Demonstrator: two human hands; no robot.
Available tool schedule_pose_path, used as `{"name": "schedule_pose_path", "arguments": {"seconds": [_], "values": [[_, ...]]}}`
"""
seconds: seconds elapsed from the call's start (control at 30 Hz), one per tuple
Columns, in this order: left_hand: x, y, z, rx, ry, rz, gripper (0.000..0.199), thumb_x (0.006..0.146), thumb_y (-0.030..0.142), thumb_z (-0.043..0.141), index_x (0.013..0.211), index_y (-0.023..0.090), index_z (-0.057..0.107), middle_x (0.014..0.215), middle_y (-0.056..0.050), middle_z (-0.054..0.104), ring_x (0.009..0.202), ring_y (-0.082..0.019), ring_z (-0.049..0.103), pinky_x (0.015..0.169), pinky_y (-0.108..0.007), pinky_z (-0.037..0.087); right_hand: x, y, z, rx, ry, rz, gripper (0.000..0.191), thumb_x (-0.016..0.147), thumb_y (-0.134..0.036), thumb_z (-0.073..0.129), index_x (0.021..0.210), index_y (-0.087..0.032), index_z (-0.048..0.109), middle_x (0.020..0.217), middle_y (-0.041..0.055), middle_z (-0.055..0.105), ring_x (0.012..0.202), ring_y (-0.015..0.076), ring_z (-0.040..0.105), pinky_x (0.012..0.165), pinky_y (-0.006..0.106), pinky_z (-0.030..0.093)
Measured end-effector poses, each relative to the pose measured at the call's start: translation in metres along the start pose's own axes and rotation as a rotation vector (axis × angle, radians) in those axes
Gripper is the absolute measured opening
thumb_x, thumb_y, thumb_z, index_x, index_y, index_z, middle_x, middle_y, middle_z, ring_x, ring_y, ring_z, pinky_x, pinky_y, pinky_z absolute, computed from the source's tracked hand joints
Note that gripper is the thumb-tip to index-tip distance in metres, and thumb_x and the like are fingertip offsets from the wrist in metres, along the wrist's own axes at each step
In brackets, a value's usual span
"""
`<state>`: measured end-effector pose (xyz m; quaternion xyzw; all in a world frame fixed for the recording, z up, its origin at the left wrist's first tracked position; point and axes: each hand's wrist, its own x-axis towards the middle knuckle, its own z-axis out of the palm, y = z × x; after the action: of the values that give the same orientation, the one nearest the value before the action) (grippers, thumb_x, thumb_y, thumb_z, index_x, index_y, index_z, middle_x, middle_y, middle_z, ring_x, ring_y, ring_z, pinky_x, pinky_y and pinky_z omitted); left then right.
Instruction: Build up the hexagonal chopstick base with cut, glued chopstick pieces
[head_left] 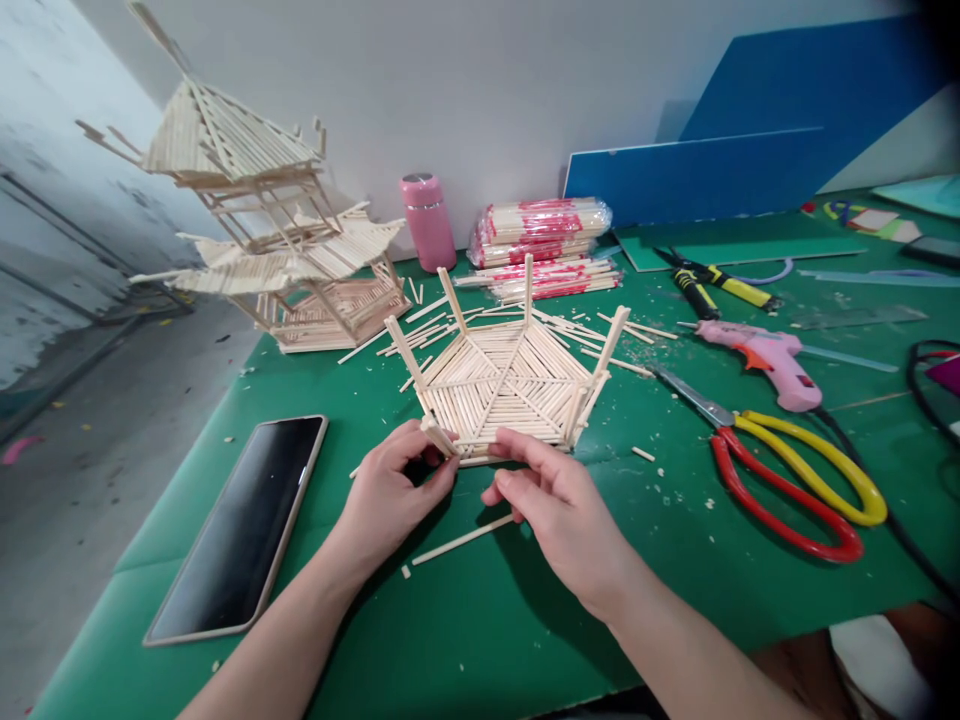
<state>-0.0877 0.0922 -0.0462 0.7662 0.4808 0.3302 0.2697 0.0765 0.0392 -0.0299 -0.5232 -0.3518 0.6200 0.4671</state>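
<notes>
A hexagonal base (480, 385) made of pale wooden sticks lies before me on the table, with short upright posts around its rim. My left hand (401, 480) is closed at its near left corner, thumb and fingers pinching around the post (437, 436) there. At the near edge, my right hand (544, 490) has its index finger reaching to the rim and its thumb a little apart below, with nothing visible between them. A loose stick (461, 540) rests on the table, one end passing under the right hand. A small offcut (406, 572) lies by its other end.
A tiered stick pavilion (300, 250) stands back left, near a pink bottle (429, 222) and packed sticks (540, 235). A phone (240, 530) lies left. Scissors (795, 480), a pink glue gun (765, 362) and pliers (712, 285) lie right. Blue boards (697, 180) lean behind.
</notes>
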Motion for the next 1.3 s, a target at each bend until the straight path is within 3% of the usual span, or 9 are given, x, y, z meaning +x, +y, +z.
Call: {"name": "schedule_pose_path", "arguments": {"seconds": [0.3, 0.63, 0.9, 1.3], "values": [[0.0013, 0.0050, 0.0015, 0.026, 0.026, 0.037, 0.007, 0.072, 0.015, 0.056, 0.075, 0.017, 0.062, 0.078, -0.003, 0.062, 0.072, -0.016, 0.059, 0.064, -0.027, 0.047, 0.0021, -0.0004, -0.0003, 0.040, -0.013, 0.028, 0.041, 0.076, -0.023, 0.051, 0.116, -0.014, 0.049, 0.104, 0.0084, 0.060, 0.074, 0.0107, 0.057, 0.060, 0.023, 0.039], [0.0027, 0.0088, 0.0002, 0.056, 0.012, 0.046, 0.008, 0.074, 0.013, 0.055, 0.074, 0.017, 0.062, 0.079, -0.003, 0.062, 0.075, -0.015, 0.060, 0.068, -0.026, 0.047, 0.0013, -0.0023, -0.0036, -0.007, -0.012, 0.057, 0.041, 0.078, -0.025, 0.050, 0.118, -0.014, 0.048, 0.077, 0.0039, 0.062, 0.077, 0.0149, 0.058, 0.061, 0.025, 0.043], [0.0026, 0.0077, 0.0000, 0.061, 0.003, 0.041, 0.008, 0.075, 0.014, 0.055, 0.076, 0.017, 0.062, 0.081, -0.003, 0.062, 0.076, -0.015, 0.060, 0.068, -0.027, 0.048, -0.0001, -0.0015, -0.0040, -0.056, -0.001, 0.035, 0.039, 0.080, -0.028, 0.049, 0.118, -0.016, 0.048, 0.084, 0.0051, 0.061, 0.077, 0.0140, 0.060, 0.068, 0.026, 0.047], [0.0020, 0.0074, -0.0015, 0.053, -0.013, 0.050, 0.008, 0.074, 0.012, 0.056, 0.076, 0.017, 0.062, 0.080, -0.003, 0.061, 0.075, -0.015, 0.060, 0.067, -0.026, 0.048, 0.0014, -0.0017, -0.0030, -0.052, -0.008, 0.050, 0.040, 0.080, -0.027, 0.049, 0.119, -0.015, 0.048, 0.078, 0.0040, 0.061, 0.076, 0.0150, 0.060, 0.065, 0.026, 0.046]]}}
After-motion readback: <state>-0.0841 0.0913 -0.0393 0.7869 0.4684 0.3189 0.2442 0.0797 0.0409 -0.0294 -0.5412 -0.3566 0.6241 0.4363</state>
